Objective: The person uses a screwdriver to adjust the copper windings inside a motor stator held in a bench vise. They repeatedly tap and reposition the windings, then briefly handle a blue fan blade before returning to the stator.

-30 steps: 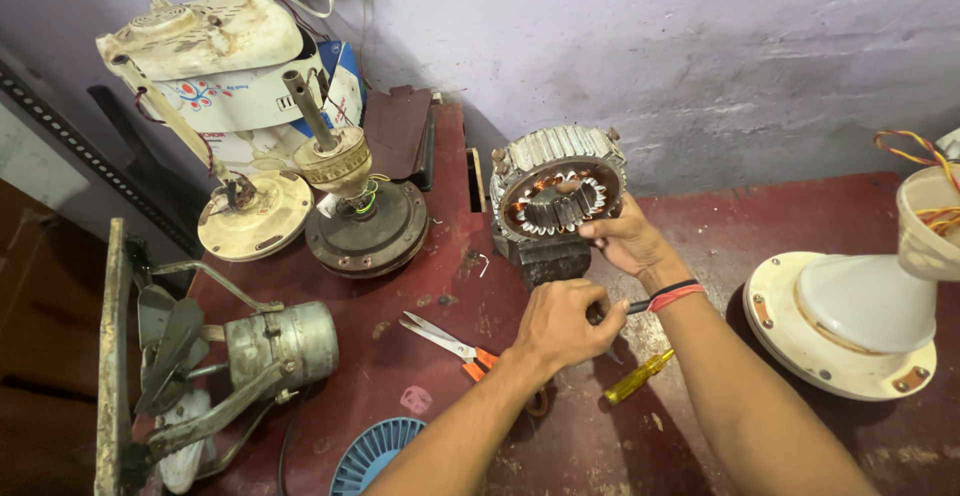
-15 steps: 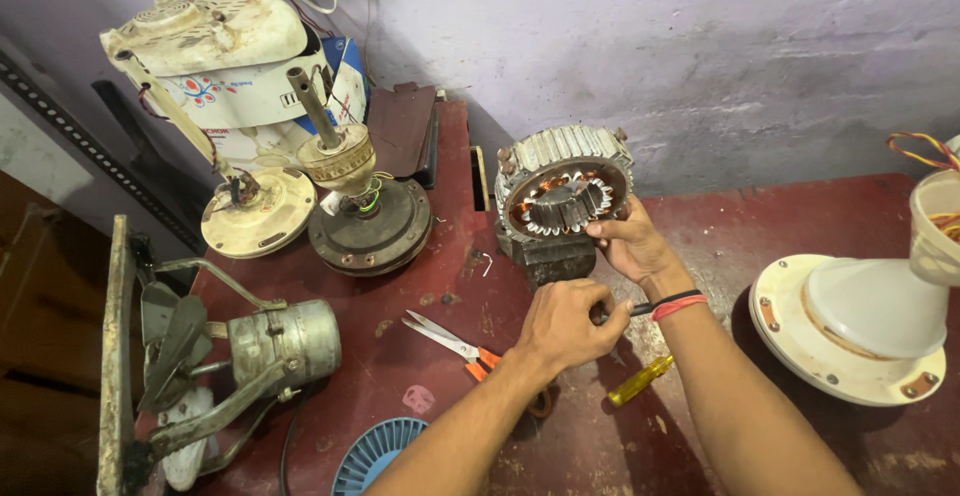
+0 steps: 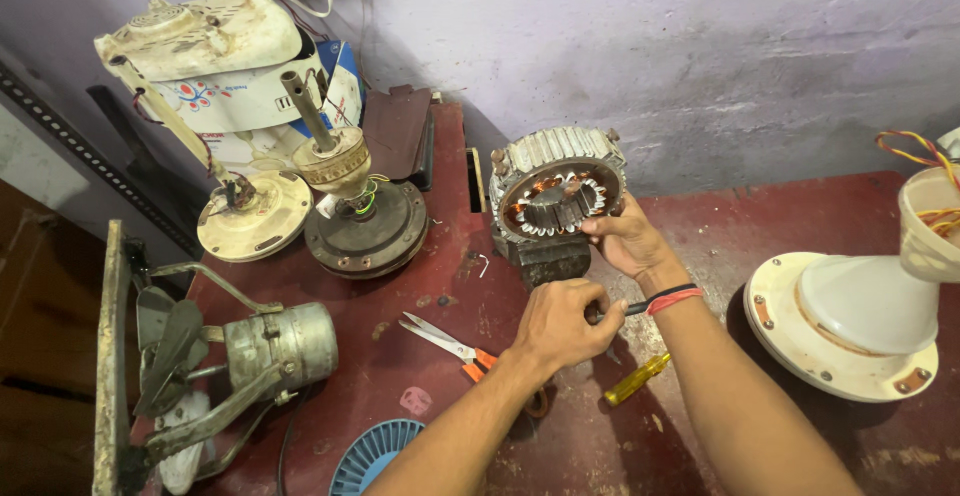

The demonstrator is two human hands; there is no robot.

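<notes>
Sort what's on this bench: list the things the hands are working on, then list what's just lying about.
In hand:
- motor stator, steadied by the right hand
- dark tool handle, gripped in the left hand

Lying about:
- scissors
- yellow screwdriver
- white fan base
- exhaust fan
- blue grille

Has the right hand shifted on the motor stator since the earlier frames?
No. The right hand still grips the stator at its lower right rim, same spot relative to the dark block beneath.
</notes>
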